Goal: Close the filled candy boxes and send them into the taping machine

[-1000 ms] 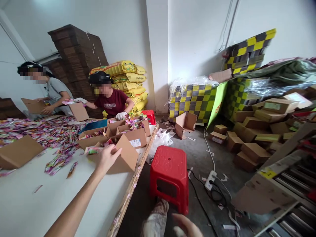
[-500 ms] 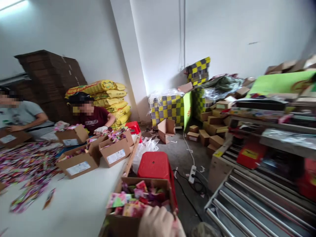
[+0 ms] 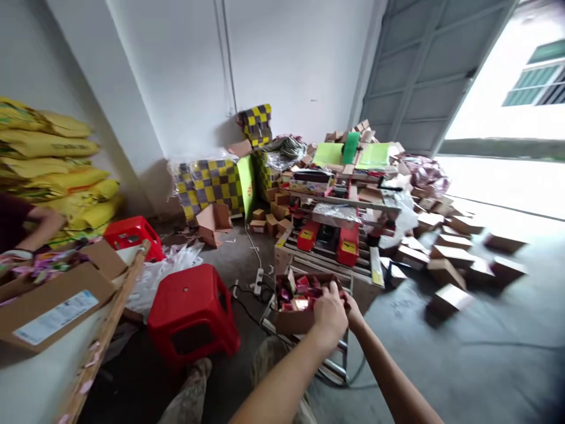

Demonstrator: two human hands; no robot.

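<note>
An open cardboard box (image 3: 292, 323) with small, colourful packets (image 3: 301, 291) inside is in front of me, over the near end of a roller conveyor (image 3: 334, 369). My left hand (image 3: 331, 315) is closed, fingers curled over the box's right part; it hides that corner. Beside it, my right hand (image 3: 352, 310) grips the right edge of the box, its fingers partly hidden. Whether the box rests on the rollers or is just above them, I cannot tell.
A red stool (image 3: 189, 312) stands left of my legs. Further left, a table (image 3: 39, 391) bears another labelled box (image 3: 66, 297), with a co-worker's arm (image 3: 42, 227) behind it. A power strip (image 3: 258, 281) and cables lie on the floor. Several small boxes (image 3: 457, 256) are scattered right.
My view has swung right. The packet-filled box has moved from beside the table to the roller conveyor, with my hands on it. My second forearm has come clearly into view.
</note>
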